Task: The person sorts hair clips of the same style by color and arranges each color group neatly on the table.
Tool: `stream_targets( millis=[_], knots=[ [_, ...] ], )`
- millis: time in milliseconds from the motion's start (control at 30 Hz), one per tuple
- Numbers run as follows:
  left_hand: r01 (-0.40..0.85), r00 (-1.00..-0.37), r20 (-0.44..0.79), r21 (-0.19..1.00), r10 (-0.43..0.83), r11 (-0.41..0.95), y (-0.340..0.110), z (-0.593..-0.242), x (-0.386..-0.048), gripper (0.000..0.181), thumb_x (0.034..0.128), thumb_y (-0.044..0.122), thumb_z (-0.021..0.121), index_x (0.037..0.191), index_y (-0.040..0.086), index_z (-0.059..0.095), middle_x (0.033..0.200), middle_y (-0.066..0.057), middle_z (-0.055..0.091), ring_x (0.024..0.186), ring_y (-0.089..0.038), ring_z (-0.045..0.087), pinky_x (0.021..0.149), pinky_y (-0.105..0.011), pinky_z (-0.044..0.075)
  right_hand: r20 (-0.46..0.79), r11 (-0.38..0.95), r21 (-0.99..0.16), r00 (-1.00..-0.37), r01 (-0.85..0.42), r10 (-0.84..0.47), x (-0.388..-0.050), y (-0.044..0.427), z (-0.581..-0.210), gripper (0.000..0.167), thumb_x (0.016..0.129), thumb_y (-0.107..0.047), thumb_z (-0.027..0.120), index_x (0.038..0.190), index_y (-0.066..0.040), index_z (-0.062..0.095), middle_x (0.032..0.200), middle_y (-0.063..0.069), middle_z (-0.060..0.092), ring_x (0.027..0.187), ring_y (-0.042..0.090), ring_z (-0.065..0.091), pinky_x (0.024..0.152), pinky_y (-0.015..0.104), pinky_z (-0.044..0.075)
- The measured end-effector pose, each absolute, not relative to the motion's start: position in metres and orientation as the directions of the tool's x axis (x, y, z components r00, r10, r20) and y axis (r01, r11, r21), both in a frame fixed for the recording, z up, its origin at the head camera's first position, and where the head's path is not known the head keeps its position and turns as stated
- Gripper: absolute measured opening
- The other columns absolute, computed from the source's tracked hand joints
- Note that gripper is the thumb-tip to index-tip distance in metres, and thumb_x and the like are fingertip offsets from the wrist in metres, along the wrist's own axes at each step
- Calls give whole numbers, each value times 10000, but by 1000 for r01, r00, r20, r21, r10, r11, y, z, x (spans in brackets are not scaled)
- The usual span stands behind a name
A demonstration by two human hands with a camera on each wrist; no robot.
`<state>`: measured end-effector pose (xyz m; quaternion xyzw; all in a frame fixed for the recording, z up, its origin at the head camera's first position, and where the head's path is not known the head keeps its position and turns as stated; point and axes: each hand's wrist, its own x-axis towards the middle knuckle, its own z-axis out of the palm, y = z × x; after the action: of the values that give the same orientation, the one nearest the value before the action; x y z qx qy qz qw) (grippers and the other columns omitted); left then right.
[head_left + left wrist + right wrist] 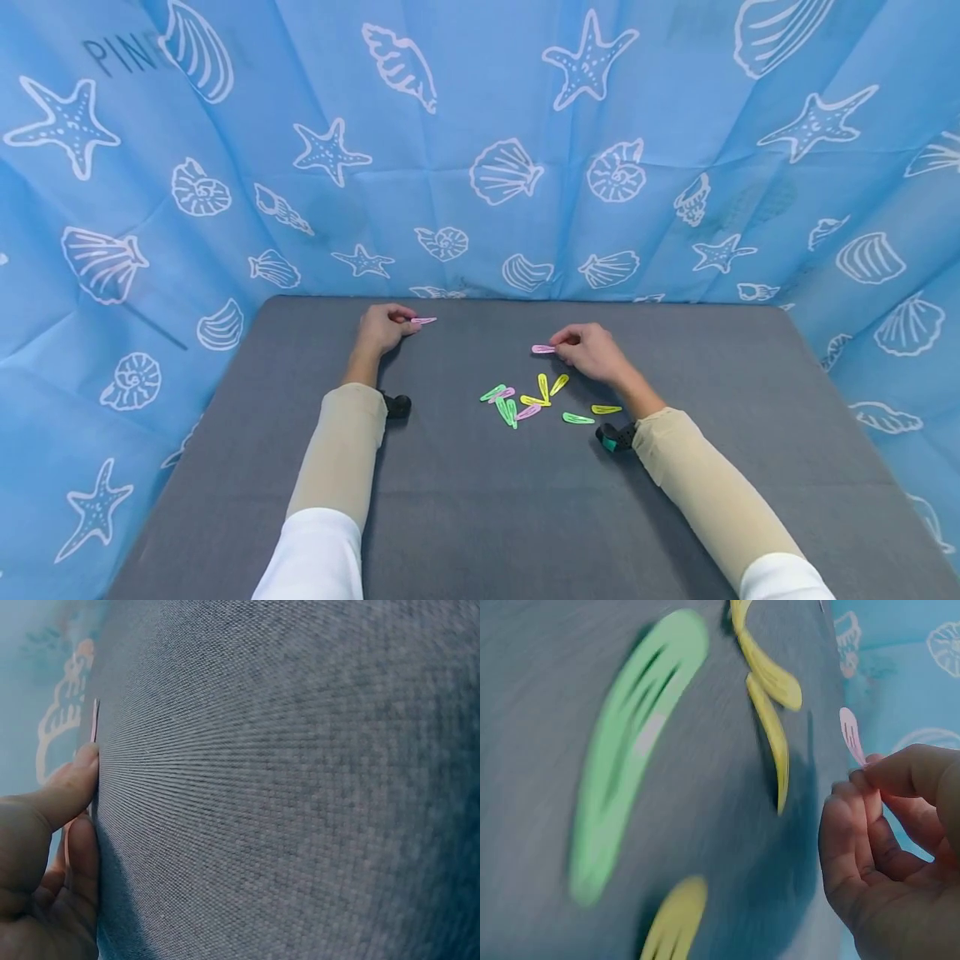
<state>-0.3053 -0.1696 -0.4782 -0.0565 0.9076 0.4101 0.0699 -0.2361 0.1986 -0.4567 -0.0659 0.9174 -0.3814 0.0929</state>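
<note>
Near the far edge of the table, my left hand (382,328) pinches a pink snap hair clip (426,320) close to the cloth. In the left wrist view the thumb (79,780) covers part of that thin clip (95,720). My right hand (591,350) pinches another pink hair clip (542,349) by one end, and the clip (850,733) points away from the fingertips. Closer to me lie loose clips: green ones (577,418), yellow ones (559,383) and pink ones (528,412), some overlapping.
Grey cloth covers the table (465,517). A blue curtain (450,200) printed with shells and starfish stands behind it and along both sides. Dark wrist devices (397,407) sit under the forearms. One yellow clip (606,409) lies beside the right wrist.
</note>
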Motion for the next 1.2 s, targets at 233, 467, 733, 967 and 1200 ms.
stream_targets(
  millis=[233, 467, 733, 967, 1200],
  knots=[
    [-160, -984, -169, 736, -51, 658, -172, -480, -306, 268, 955, 268, 734, 1194, 146, 736, 1160, -106, 641, 1037, -276, 539, 906, -423, 457, -121, 626, -779, -972, -31, -199, -265, 159, -463, 236, 1001, -114, 587, 1150, -8, 736, 1047, 170, 730, 836, 176, 656, 740, 269, 553],
    [-173, -983, -174, 735, -64, 655, -172, -483, -307, 247, 957, 247, 731, 1182, 145, 744, 1156, -106, 659, 1030, -269, 559, 891, -408, 466, -116, 608, -794, -975, -22, -187, -284, 122, -469, 259, 1012, -146, 573, 1171, -13, 729, 999, 138, 722, 834, 144, 646, 749, 265, 551],
    [-177, -982, -172, 739, -72, 650, -171, -484, -311, 245, 954, 256, 734, 1177, 155, 747, 1158, -99, 663, 1044, -275, 564, 915, -428, 474, -50, 676, -735, -991, -48, -124, -298, 87, -467, 265, 1016, -208, 589, 1153, -61, 762, 1120, 136, 761, 1018, 274, 691, 894, 403, 533],
    [-182, -982, -174, 732, -78, 656, -169, -485, -311, 246, 953, 273, 736, 1175, 167, 746, 1146, -82, 657, 1029, -260, 561, 894, -411, 476, -70, 709, -705, -993, -15, -91, -303, 66, -468, 250, 1026, -198, 596, 1155, -70, 767, 1172, 109, 758, 1087, 266, 676, 953, 413, 524],
    [-179, -982, -170, 747, -77, 640, -169, -486, -310, 245, 952, 264, 736, 1176, 164, 749, 1136, -86, 657, 1018, -263, 556, 884, -406, 473, -135, 698, -715, -987, 40, -82, -305, 62, -472, 233, 986, -197, 676, 1158, -60, 754, 1151, 115, 748, 1025, 254, 651, 928, 413, 528]
  ],
)
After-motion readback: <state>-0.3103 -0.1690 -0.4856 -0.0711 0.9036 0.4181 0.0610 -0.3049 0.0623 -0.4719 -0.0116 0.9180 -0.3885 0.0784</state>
